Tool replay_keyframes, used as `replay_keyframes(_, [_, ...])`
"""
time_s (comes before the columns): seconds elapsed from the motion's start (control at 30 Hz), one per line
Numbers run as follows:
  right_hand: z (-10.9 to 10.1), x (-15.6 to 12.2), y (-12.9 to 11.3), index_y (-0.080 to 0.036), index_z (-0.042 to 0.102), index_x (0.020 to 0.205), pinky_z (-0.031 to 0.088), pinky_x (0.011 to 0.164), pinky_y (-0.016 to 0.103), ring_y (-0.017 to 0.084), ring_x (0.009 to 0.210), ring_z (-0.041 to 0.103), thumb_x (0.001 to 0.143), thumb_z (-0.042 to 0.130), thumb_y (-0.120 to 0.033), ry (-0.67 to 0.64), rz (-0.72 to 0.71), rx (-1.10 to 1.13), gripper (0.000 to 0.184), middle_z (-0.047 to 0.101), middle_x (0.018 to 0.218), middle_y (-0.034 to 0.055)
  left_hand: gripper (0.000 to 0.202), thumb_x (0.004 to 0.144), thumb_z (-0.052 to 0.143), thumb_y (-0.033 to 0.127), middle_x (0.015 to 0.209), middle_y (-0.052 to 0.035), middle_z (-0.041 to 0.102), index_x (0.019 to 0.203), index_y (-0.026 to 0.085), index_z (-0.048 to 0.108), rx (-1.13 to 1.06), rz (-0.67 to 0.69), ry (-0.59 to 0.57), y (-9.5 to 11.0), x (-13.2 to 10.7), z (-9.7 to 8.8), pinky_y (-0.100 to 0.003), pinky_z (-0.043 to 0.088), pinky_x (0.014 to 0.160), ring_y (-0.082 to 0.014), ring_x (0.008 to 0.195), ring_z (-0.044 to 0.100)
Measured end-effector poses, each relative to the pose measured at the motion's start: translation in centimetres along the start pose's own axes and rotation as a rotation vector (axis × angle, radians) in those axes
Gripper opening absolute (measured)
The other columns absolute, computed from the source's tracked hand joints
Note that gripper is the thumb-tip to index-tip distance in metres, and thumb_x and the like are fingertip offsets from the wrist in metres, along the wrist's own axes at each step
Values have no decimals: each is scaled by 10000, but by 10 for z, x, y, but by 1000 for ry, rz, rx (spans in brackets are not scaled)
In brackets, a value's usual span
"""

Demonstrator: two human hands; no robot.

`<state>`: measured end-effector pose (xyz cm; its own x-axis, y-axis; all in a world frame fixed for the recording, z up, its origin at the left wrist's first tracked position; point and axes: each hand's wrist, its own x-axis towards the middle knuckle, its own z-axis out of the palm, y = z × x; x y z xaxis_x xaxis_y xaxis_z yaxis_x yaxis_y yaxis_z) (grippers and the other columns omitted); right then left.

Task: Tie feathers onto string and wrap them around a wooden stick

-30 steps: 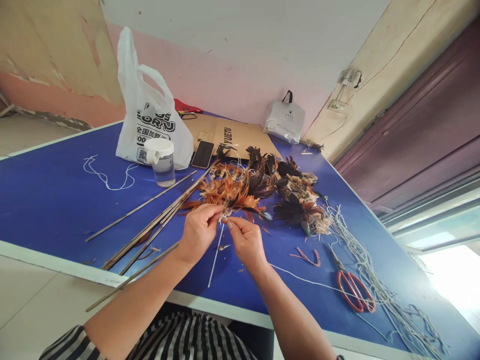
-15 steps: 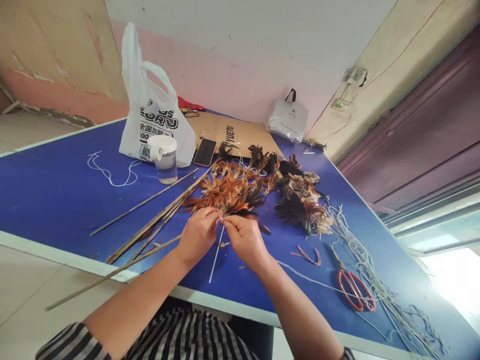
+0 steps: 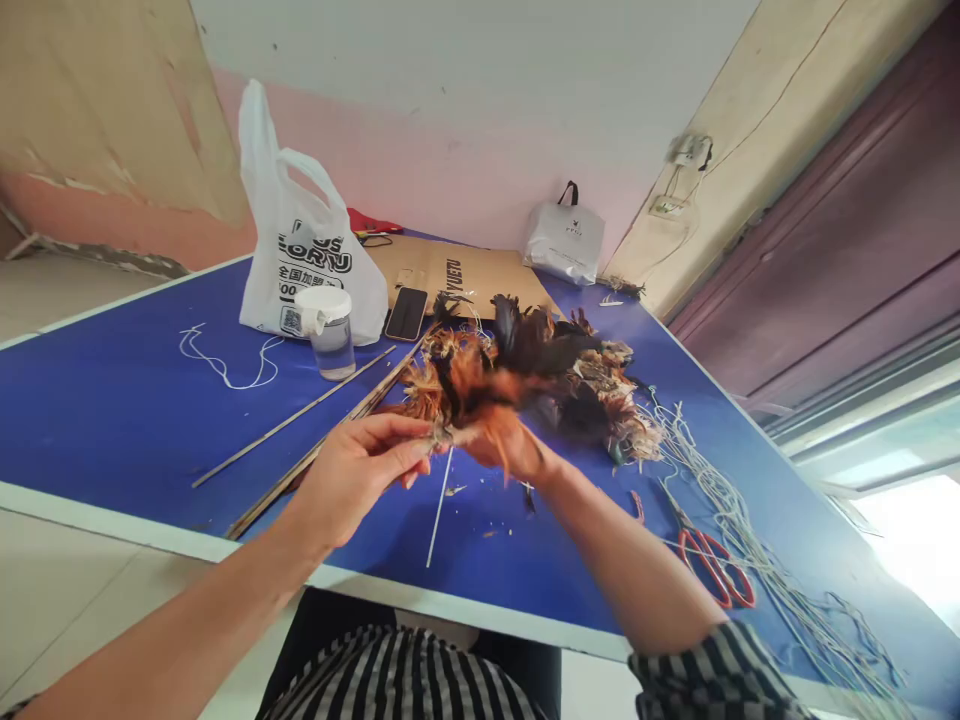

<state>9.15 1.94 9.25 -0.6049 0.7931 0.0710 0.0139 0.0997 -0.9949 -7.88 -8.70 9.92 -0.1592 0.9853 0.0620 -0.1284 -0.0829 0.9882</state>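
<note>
My left hand (image 3: 360, 465) pinches the pale bound end of a feather bundle (image 3: 480, 385) between thumb and fingers. My right hand (image 3: 506, 445) meets it at the same end, its fingers partly covered by orange feathers. The bundle, orange-brown and black, is smeared by motion and fans up and to the right. Below the hands a thin white strip (image 3: 439, 515) hangs or lies toward the table's front edge; its upper end is hidden. Behind the bundle lie more orange feathers (image 3: 424, 390), and to the right a heap of dark and cream feathers (image 3: 626, 420).
Thin bamboo sticks (image 3: 285, 478) lie left of my hands. A lidded plastic cup (image 3: 334, 350), a white plastic bag (image 3: 307, 270) and a phone (image 3: 406, 314) stand or lie behind. Red-handled scissors (image 3: 716, 568) and tangled cord (image 3: 757, 540) are at right; cardboard (image 3: 487, 275) lies farther back.
The feather bundle has been lifted from the table and swung up to the right. My hands have shifted from close pinching to holding its base, the right wrist turned over.
</note>
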Motion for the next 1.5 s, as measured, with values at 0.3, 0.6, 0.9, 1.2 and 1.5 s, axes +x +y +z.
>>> replay_keyframes(0.3, [32,-29,27,-166,702,928,314,479,184,67,494,387,861,484,-351,66,-178,-190,294,500,549,-25,197,643,734,199,719,-54,650,821,115,714,-289,-116,39,-8,20,-2,-163,393,498,-62,571,502])
replay_keyframes(0.6, [37,-48,23,-185,687,913,450,633,243,122,677,554,863,477,-225,221,-531,-592,220,607,825,63,201,611,761,207,700,-34,652,792,138,710,-329,-165,65,-37,22,8,-176,415,531,-70,569,530])
replay_keyframes(0.9, [54,-36,33,-190,679,815,496,784,289,157,840,622,859,476,-191,267,-494,-174,207,679,839,57,132,629,725,221,618,-3,606,705,125,676,-244,-106,97,-60,29,23,-195,384,537,-71,541,492])
replay_keyframes(1.2, [61,-41,35,-199,697,753,474,790,305,165,813,605,829,521,-213,294,-280,19,192,677,825,46,163,585,750,223,539,18,566,685,121,669,-245,-202,125,-67,29,25,-195,346,498,-66,488,450])
replay_keyframes(1.5, [29,-35,39,-144,603,765,132,338,162,15,365,152,789,571,-325,304,47,719,186,457,530,-53,220,582,762,208,660,-12,636,774,135,683,-299,-241,112,-49,27,26,-166,354,483,-56,524,497])
